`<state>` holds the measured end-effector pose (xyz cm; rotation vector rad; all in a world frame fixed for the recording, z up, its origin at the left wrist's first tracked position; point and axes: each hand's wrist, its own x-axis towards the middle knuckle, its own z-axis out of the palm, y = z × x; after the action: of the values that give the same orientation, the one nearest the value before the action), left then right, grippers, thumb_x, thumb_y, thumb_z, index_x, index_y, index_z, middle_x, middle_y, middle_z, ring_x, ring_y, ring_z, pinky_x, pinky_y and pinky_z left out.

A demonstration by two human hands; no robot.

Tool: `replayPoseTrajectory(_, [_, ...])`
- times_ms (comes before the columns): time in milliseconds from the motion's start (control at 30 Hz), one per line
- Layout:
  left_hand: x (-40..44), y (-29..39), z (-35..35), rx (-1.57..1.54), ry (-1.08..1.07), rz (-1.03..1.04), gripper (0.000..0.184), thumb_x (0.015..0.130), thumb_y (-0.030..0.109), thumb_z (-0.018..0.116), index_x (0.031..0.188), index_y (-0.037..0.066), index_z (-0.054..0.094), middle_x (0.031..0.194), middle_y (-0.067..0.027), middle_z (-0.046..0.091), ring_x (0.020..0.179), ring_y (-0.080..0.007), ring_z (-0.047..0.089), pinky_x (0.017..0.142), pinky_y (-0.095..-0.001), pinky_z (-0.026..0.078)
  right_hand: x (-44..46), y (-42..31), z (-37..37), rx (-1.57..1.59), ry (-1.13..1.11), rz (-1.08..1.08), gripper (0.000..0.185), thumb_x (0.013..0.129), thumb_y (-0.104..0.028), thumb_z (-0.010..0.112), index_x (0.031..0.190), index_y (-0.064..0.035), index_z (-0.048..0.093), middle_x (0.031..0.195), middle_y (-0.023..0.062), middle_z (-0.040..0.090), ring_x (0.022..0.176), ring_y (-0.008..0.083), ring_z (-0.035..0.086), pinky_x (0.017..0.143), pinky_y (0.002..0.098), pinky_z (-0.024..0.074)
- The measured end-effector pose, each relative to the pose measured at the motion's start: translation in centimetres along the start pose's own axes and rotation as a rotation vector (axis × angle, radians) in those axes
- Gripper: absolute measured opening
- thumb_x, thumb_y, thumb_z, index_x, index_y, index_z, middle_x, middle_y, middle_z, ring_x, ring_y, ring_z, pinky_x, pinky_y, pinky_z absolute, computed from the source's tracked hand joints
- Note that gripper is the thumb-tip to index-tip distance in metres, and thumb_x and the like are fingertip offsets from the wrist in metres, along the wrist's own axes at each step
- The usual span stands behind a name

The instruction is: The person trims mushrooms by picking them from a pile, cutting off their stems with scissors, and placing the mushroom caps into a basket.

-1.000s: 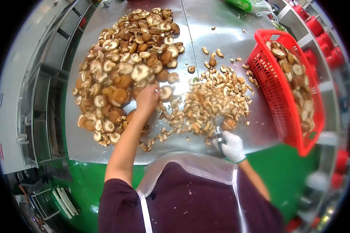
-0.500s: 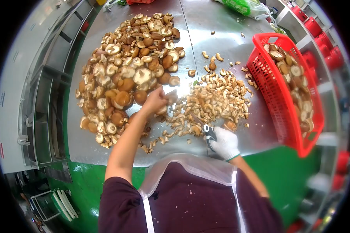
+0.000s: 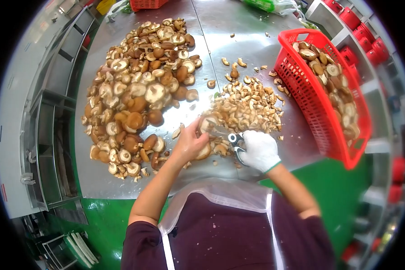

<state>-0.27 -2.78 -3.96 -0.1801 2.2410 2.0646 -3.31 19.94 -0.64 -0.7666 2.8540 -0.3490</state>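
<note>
At the front of a steel table [image 3: 247,49], my bare left hand [image 3: 191,143] grips a mushroom [image 3: 208,123] between thumb and fingers, gills turned upward. A second mushroom [image 3: 204,152] sits low against the same palm; whether it is held or only touched, I cannot tell. My gloved right hand [image 3: 258,150] is closed around the handles of scissors [image 3: 232,138], their blades angled left toward the gripped mushroom. Blur hides whether the blades stand apart. The left hand has just come across from beside the mushroom pile [image 3: 137,104], leaving mushroom and blades together, within reach, I judge, of a cut at the stem.

Beyond my fingers lie the cut stems [image 3: 256,105], heaped close behind the scissors, with loose pieces scattered beneath my hands. The pile of whole mushrooms spreads to the left, and a strip of bare metal partly divides the two heaps. To the right, a red basket [image 3: 297,85] leans at a slant, holding more mushrooms [image 3: 335,85]; open steel separates its wall from my glove. The near table edge runs just in front of my clear apron [image 3: 220,193], both forearms reaching over it. Sideways room is widest toward the basket, tighter toward the pile.
</note>
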Motion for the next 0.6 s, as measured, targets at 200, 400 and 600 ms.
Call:
replayPoseTrajectory(200, [-0.1, -0.2, 0.3, 0.048, -0.094, -0.149, 0.048, 0.083, 0.006, 0.051, 0.130, -0.005, 0.049, 0.104, -0.0096, 0.064, 0.091, -0.0136, 0.060, 0.081, -0.0256, 0.048, -0.5, 0.9, 1.0, -0.024, -0.019, -0.044, 0.028, 0.078, -0.037, 0.066, 0.077, -0.0090, 0.062, 0.071, 0.0135, 0.064, 0.065, 0.0322, 0.064, 0.062, 0.0430, 0.0518])
replayPoseTrajectory(400, [0.8, -2.4, 0.3, -0.409, -0.045, -0.287, 0.037, 0.086, 0.005, 0.044, 0.121, -0.003, 0.051, 0.099, -0.0093, 0.061, 0.083, -0.0143, 0.060, 0.066, -0.0265, 0.052, -0.7, 1.5, 3.3, 0.251, 0.037, 0.083, 0.028, 0.080, -0.037, 0.067, 0.075, -0.0102, 0.063, 0.067, 0.0140, 0.063, 0.063, 0.0304, 0.064, 0.059, 0.0409, 0.0497])
replayPoseTrajectory(600, [1.2, -2.8, -1.7, -1.543, -0.251, -0.523, 0.028, 0.090, 0.016, 0.040, 0.111, -0.001, 0.048, 0.085, -0.0082, 0.049, 0.065, -0.0176, 0.047, 0.044, -0.0270, 0.047, -2.9, 4.0, 4.8, 1.018, 0.234, 0.590, 0.013, 0.089, -0.016, 0.066, 0.088, -0.0038, 0.063, 0.062, -0.0009, 0.056, 0.054, 0.0080, 0.052, 0.049, 0.0261, 0.0420])
